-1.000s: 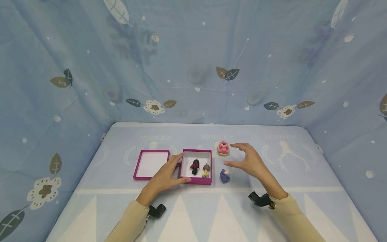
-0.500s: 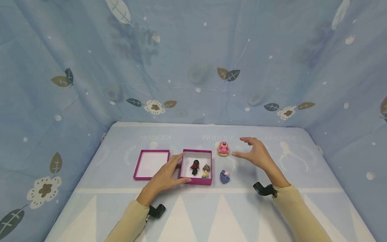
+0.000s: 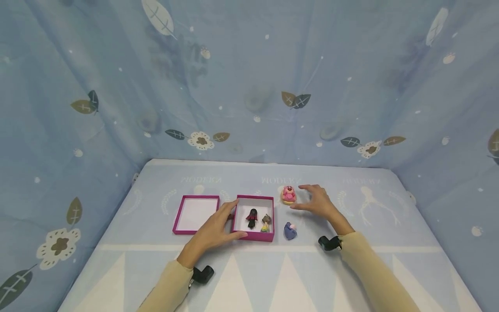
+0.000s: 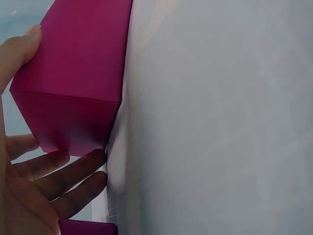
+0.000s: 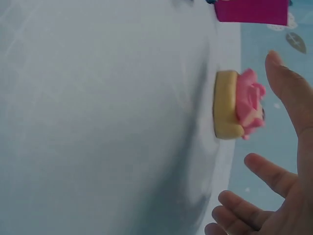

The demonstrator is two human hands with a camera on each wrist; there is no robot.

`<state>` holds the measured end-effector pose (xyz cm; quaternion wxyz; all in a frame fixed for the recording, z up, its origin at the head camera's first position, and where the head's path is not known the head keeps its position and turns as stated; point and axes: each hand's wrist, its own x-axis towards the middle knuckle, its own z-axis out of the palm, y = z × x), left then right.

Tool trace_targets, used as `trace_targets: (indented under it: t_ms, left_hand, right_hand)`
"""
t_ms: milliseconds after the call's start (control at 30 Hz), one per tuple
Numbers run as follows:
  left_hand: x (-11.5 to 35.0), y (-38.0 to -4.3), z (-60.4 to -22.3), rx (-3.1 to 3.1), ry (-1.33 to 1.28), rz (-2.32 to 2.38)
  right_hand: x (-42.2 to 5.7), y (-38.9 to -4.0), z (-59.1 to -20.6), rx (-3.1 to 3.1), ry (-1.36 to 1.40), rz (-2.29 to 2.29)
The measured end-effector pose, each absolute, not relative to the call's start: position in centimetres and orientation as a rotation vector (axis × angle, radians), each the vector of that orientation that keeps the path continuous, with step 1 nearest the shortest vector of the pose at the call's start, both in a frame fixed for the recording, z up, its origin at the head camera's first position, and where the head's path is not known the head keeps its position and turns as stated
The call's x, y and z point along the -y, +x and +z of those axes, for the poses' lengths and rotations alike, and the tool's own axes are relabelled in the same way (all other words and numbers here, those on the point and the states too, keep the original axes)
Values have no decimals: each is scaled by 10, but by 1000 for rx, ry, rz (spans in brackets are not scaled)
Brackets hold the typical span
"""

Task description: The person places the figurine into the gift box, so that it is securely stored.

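Note:
My left hand (image 3: 213, 229) grips a magenta box (image 3: 254, 235) at its left side, thumb at the front left corner and fingers toward the back; the left wrist view has the thumb against the box wall (image 4: 78, 54). Inside lie a dark-haired figurine (image 3: 252, 219) in black and red and a brown-haired figurine (image 3: 266, 223) with a yellow lower part. My right hand (image 3: 321, 203) is spread beside a pink bear figurine (image 3: 289, 195) on a yellow base, thumb and fingertips near its right side. In the right wrist view a gap shows between the fingers and the bear (image 5: 250, 103).
A magenta-rimmed lid (image 3: 196, 232), white inside, lies on the table left of the box. A small blue-purple figurine (image 3: 290, 231) rests right of the box, nearer me than the bear. Blue patterned cloth (image 3: 249, 86) walls the table's back and sides.
My right hand first drew back to the right, then came left again to the pink bear, its fingers still spread. The left hand kept its place on the box.

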<state>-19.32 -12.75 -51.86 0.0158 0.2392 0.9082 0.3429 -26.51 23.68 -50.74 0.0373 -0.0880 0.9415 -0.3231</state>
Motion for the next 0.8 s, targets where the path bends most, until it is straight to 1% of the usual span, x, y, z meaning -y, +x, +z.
trace_targets:
  t_ms: [400,800]
  left_hand:
    - [128,-193,-520,-2826,760,1073]
    - [128,-192,-520,-2851,749,1065]
  right_hand:
    - [-213,-275,-517,-2984,-214,-815]
    - [-210,-277,-517,-2974,-210,-844]
